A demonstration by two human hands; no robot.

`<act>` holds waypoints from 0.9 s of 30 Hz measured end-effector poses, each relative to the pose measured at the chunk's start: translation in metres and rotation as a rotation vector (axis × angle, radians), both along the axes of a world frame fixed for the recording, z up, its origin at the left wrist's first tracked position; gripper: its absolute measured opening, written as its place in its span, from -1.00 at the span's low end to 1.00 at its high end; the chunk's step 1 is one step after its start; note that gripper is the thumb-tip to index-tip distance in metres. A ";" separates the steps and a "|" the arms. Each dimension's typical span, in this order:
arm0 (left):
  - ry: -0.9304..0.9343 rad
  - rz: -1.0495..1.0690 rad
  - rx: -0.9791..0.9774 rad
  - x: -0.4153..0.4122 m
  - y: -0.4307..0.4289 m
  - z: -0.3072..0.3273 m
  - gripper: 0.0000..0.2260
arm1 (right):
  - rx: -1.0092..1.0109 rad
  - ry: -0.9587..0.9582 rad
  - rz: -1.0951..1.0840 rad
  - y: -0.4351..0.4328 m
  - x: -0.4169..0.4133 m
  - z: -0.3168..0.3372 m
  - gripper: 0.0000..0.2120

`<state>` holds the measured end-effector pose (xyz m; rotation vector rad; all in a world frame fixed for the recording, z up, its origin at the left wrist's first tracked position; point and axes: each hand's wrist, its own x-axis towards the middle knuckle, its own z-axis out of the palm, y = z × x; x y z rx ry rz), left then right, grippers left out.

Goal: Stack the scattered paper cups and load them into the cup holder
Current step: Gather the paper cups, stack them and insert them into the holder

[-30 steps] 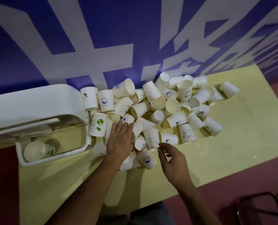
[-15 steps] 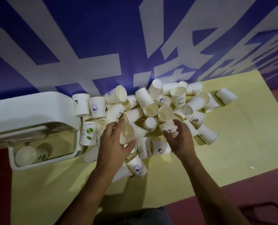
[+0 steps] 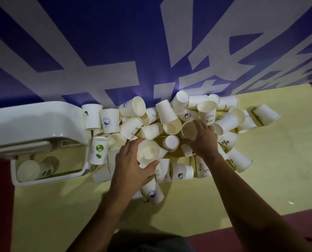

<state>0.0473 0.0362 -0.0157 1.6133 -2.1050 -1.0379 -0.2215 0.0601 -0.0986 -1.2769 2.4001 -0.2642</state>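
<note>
The pile of paper cups lies at the far edge of the desk, against the banner, with the white holder at the left edge, one cup lying on its side inside it. The left hand holds a plain cup mouth up at the near side of the pile, thumb and fingers wrapped round its wall just under the rim. The right hand is spread over the middle of the pile, thumb and forefinger on either side of an open cup; whether it grips yet I cannot tell. These cups look very light and thin-walled, so they should lift with little effort but dent or go oval if squeezed hard. The rolled rim is likely the stiffest part, so a light hold round the upper wall seems best, leaving the base free to drop into the next cup. Their taper should let them nest readily once mouths face the same way; many lie tipped or inverted and probably need turning first. Loose cups may roll or scatter if knocked.
</note>
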 end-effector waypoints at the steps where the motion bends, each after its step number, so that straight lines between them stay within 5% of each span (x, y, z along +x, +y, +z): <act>1: -0.005 -0.003 -0.003 -0.001 -0.001 0.000 -0.33 | -0.020 -0.003 -0.007 0.000 0.000 0.001 -0.20; 11: 0.052 -0.025 0.002 0.009 -0.010 -0.001 -0.31 | -0.500 -0.131 -0.183 0.039 0.029 0.052 -0.28; 27: 0.259 0.003 -0.054 0.163 -0.015 0.012 -0.33 | -0.473 -0.328 -0.066 0.034 0.228 0.110 -0.22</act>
